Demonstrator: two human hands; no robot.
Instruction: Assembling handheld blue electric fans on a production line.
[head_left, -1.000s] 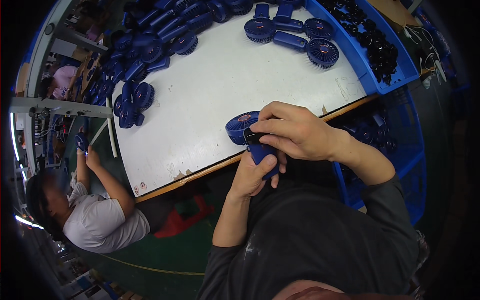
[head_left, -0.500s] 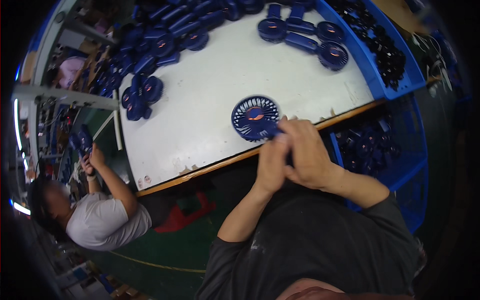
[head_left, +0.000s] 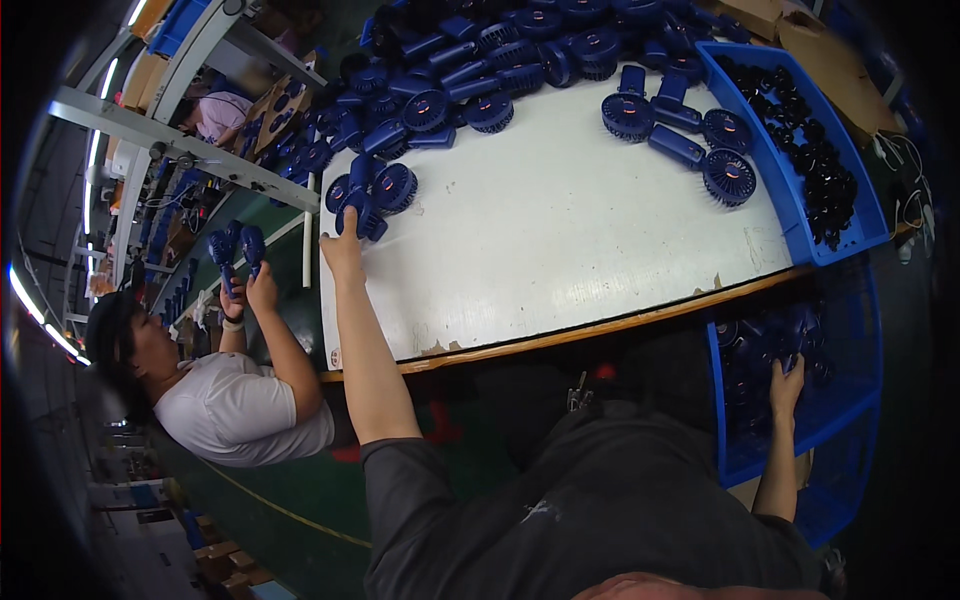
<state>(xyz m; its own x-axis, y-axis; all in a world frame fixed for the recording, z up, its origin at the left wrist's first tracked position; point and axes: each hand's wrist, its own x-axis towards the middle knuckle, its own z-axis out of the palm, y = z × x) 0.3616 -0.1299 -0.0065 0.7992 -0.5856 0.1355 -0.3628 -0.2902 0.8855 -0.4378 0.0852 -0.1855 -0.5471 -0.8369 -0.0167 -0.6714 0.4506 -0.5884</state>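
Observation:
At the table's left edge my left hand (head_left: 345,245) is closed on a dark blue handheld fan (head_left: 367,219), fingers over its body. That fan lies against a small group of others, among them a round-headed handheld fan (head_left: 395,187). Far to the right, below table height, my right hand (head_left: 787,385) reaches into a blue crate (head_left: 716,400). Its fingers are closed round a dark blue piece, seemingly another handheld fan (head_left: 793,361); most of it is hidden in shadow. More dark blue fans (head_left: 750,350) lie in that crate.
A heap of blue fans (head_left: 470,75) covers the far side of the white table (head_left: 530,250). Several fans (head_left: 675,145) lie at the right, beside a blue bin (head_left: 800,215) of small black parts. At the left, a co-worker (head_left: 240,400) holds fans (head_left: 235,250).
My hands have parted from the fan at the table's front edge. The left went to the left-hand group with a fan; the right went down into the crate. The view shifted.

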